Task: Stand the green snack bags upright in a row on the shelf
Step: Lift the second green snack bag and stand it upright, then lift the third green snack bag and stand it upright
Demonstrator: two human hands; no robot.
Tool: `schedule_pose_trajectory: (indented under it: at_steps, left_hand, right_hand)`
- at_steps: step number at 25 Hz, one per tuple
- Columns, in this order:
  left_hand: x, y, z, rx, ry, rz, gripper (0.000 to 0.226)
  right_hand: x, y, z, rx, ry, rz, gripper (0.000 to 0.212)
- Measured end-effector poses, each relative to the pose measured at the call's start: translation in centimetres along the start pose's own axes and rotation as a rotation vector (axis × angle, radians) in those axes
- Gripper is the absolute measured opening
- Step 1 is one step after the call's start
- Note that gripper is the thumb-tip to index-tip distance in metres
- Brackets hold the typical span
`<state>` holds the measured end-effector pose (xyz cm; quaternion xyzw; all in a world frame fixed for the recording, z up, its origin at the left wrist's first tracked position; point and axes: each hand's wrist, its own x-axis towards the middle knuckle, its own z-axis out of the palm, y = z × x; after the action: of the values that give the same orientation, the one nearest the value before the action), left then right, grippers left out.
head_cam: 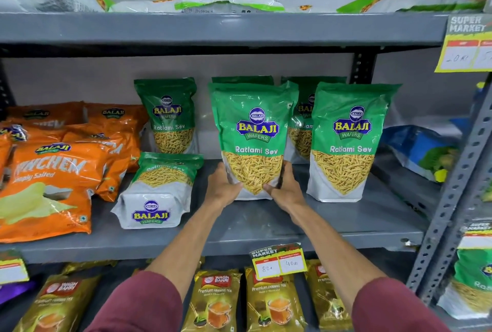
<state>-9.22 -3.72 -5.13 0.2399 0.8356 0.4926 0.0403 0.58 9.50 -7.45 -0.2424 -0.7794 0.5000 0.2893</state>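
Plainly, the glossy green-and-white stand-up snack pouch (253, 140) at the middle of the grey metal shelf (266, 227) was upright, its base resting on or just above the shelf board, and both hands were closed on its lower corners: the left hand (222, 187) cupped the bottom left edge, the right hand (286, 187) the bottom right; the film looked slick and soft, the fill light and loose, so the pouch would likely crumple or slide if squeezed high, and a low hold by the gusset seemed the steadier one; a matching upright green pouch (346, 142) stood just beside it on the right, two more stood behind, a smaller-looking one (169, 116) stood at the back left, and one green pouch lay toppled on its back (157, 190) to the left, not yet stood; orange crisp bags (50, 179) crowded the left end; the painted shelf looked smooth, with bare room at the front.
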Motion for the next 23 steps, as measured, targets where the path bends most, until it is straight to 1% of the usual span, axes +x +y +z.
schedule_pose_trajectory:
  at_steps: [3, 10, 12, 13, 15, 16, 17, 18, 19, 20, 21, 23]
  left_hand:
    - [-0.4, -0.1, -0.4, 0.019, -0.032, 0.015, 0.042]
    - [-2.3, -0.7, -0.5, 0.041, -0.043, 0.026, 0.048]
    - [-2.9, -0.6, -0.9, 0.089, -0.065, 0.054, 0.053]
    - [-3.1, -0.5, -1.3, 0.134, -0.061, 0.088, 0.058]
    - [-3.3, -0.4, -2.8, 0.202, -0.004, 0.174, 0.069]
    - [-3.3, -0.5, -4.0, 0.213, 0.036, 0.213, 0.073]
    - [-3.2, -0.4, -5.3, 0.213, 0.081, 0.244, 0.074]
    - [-3.2, -0.5, -6.9, 0.201, 0.137, 0.266, 0.071]
    - [-3.1, -0.5, -8.6, 0.185, 0.194, 0.279, 0.065]
    - [-3.0, -0.8, -10.5, 0.172, 0.243, 0.273, 0.057]
    - [-2.9, -1.1, -12.2, 0.161, 0.282, 0.252, 0.051]
    - [-2.3, -2.4, -15.1, 0.147, 0.332, 0.156, 0.046]
  right_hand:
    - [-0.1, 0.0, -0.5, -0.027, -0.022, 0.010, 0.072]
    - [-1.6, 1.1, -1.1, -0.044, -0.036, -0.009, 0.077]
    - [-2.1, 1.2, -1.1, -0.017, -0.010, -0.056, 0.081]
    - [-2.7, 1.0, -1.0, -0.002, 0.060, -0.116, 0.083]
    - [-4.5, 0.5, -0.6, -0.011, 0.295, -0.314, 0.081]
    - [-5.5, 0.0, 0.0, -0.030, 0.408, -0.439, 0.073]
    - [-6.3, -0.7, 0.6, -0.042, 0.465, -0.556, 0.062]
    - [-6.9, -1.6, 1.3, -0.049, 0.447, -0.660, 0.051]
    - [-7.3, -2.7, 2.2, -0.042, 0.370, -0.746, 0.039]
    - [-7.8, -4.2, 3.5, -0.037, 0.267, -0.794, 0.029]
    - [-7.9, -5.4, 4.7, -0.050, 0.168, -0.807, 0.022]
    - [-7.4, -7.2, 7.6, -0.120, 0.025, -0.752, 0.023]
